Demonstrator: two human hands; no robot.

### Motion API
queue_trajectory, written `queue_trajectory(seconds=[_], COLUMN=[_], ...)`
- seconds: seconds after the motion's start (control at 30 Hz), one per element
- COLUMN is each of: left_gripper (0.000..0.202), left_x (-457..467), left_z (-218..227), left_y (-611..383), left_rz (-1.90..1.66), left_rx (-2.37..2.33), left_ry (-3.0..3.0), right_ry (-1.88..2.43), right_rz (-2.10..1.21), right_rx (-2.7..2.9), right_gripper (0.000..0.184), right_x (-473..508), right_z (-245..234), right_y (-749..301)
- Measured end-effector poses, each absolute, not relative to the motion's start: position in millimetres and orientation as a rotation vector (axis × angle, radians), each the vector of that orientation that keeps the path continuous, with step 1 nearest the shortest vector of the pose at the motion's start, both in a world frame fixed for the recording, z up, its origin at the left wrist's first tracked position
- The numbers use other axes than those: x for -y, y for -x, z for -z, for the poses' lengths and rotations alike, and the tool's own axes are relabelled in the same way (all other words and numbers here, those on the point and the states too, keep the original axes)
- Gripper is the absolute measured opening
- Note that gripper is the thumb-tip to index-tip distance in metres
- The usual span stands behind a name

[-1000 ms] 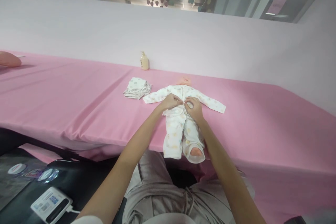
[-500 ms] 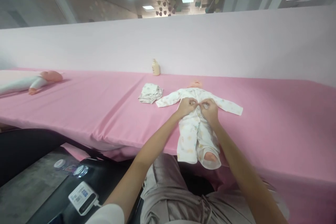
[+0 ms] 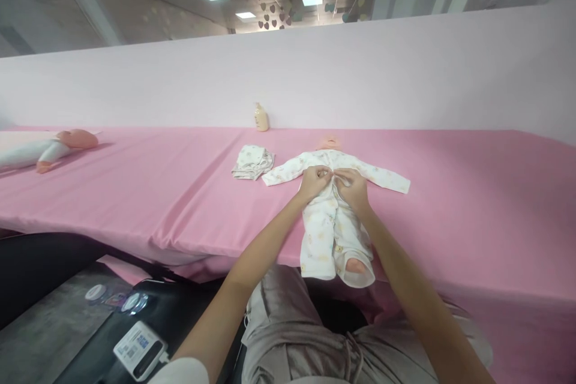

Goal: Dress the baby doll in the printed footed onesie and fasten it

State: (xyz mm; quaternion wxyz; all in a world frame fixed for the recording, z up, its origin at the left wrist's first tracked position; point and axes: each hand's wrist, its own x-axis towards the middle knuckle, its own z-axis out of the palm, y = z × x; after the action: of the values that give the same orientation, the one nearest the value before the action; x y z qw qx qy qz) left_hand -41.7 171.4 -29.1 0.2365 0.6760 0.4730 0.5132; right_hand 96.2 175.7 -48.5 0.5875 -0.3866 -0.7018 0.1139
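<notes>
We pinch the romper [image 3: 335,228] front with left hand [image 3: 314,182] and right hand [image 3: 352,188], doll [image 3: 330,143] feet overhanging the table [image 3: 135,192] edge; folded clothes [image 3: 252,162] lie near.

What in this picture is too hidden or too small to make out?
Head view only:
- Romper fastening: covered by the left hand and right hand.
- Doll's head: foreshortened, features unclear.
- Bottle label: too small.
- Second doll: cut off by the left edge.
</notes>
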Motion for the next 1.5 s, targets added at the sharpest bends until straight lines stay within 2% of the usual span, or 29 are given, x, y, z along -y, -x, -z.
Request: queue_trajectory(seconds=[0.13, 0.3, 0.47, 0.63, 0.73, 0.8, 0.93, 1.03, 1.1, 1.17, 1.3, 1.4, 1.5], left_gripper=[0.024, 0.016, 0.018, 0.033, 0.031, 0.030, 0.035, 0.035, 0.032, 0.037, 0.064, 0.071, 0.069], left_x=[-170, -172, -172, -170, -180, -190, -202, -199, -197, -196, -196, -195, -192], left_z=[29, 30, 31, 32, 33, 33, 30, 31, 35, 40, 49, 50, 48], left_y=[41, 38, 39, 36, 44, 60, 102, 111, 100, 83, 65, 69, 73], left_rz=[-1.396, -1.454, -1.368, -1.354, -1.500, -1.689, -2.085, -2.239, -2.154, -1.867, -1.262, -1.162, -1.225], left_rx=[-1.319, -1.449, -1.597, -1.619, -1.575, -1.624, -1.868, -1.935, -1.776, -1.533, -1.384, -1.455, -1.520], left_ry=[-1.890, -2.096, -2.241, -2.251, -1.868, -1.453, -0.907, -1.084, -1.466, -1.847, -2.062, -2.053, -2.127], right_ry=[0.937, 0.964, 1.011, 1.019, 1.017, 1.080, 1.268, 1.322, 1.248, 1.127, 1.089, 1.173, 1.209], right_rz=[-0.259, -0.177, -0.216, -0.499, -0.779, -0.834, -0.664, -0.468, -0.303, -0.241, -0.553, -0.752, -0.808], right_rx=[1.726, 1.806, 1.754, 1.497, 1.106, 0.812, 0.444, 0.386, 0.569, 0.901, 1.480, 1.584, 1.576], right_gripper=[0.026, 0.035, 0.026, 0.019, 0.017, 0.016, 0.025, 0.034, 0.035, 0.038, 0.067, 0.083, 0.089], right_x=[-179, -182, -185, -188, -200, -210, -223, -219, -212, -204, -194, -191, -192], right_z=[52, 55, 54, 47, 48, 51, 56, 54, 52, 51, 56, 58, 59], right_y=[-96, -95, -102, -110, -122, -137, -173, -180, -171, -152, -119, -113, -117])
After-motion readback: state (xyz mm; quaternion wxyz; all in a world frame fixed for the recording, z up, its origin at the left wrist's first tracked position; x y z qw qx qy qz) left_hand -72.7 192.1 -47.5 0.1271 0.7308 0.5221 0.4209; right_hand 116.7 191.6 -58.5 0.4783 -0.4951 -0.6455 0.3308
